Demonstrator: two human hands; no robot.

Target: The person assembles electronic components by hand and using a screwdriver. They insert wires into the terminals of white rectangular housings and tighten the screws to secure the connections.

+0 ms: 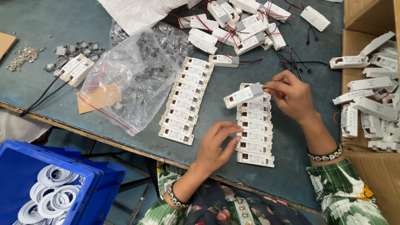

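Note:
My right hand [291, 95] holds a small white rectangular driver box [243, 95] by its end, lifted above the top of a row of the same white boxes [254, 129] laid side by side on the grey-green table [37, 54]. My left hand [216, 146] rests with fingers spread against the left side of that row, near its lower boxes, holding nothing. A second, longer row of white boxes [185, 102] lies to the left.
A clear plastic bag of small grey clips [137, 71] lies left of the rows. A loose pile of wired white boxes [237, 25] sits at the back. A cardboard box [354, 46] with more units stands right. Blue crates [62, 183] with white rings sit below the table edge.

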